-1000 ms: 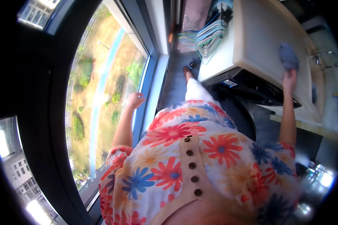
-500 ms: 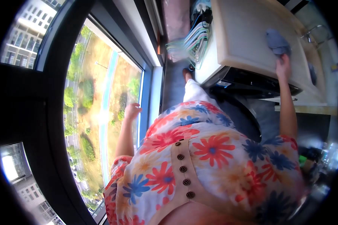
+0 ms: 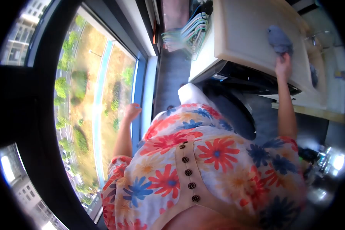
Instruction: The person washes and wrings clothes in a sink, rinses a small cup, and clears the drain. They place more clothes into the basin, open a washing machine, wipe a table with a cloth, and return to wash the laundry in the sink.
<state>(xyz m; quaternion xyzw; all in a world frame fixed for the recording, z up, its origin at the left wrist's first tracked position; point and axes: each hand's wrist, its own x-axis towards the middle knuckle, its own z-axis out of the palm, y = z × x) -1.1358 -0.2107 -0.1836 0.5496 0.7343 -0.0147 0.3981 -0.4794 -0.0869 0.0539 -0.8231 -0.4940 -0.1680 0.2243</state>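
Note:
My right hand (image 3: 283,68) reaches out over the pale countertop (image 3: 243,28), its fingers closed on the near end of a bunched grey-blue cloth (image 3: 280,40). The cloth lies along the counter beyond my fingertips, close to the sink. On the other side, my left hand (image 3: 132,111) hangs beside the tall window, fingers curled in with nothing showing in them.
A bundle of pastel clothes hangers (image 3: 195,32) hangs at the counter's left side. Below the counter is a front-loading machine with its round dark door (image 3: 234,111) swung open near my legs. A sink (image 3: 312,48) with another dark cloth (image 3: 314,75) lies at the right.
The view has shifted, with counter and window moving left in it. My forward foot has drawn back out of sight. The right hand keeps hold of the cloth; the left hand's fingers look more curled.

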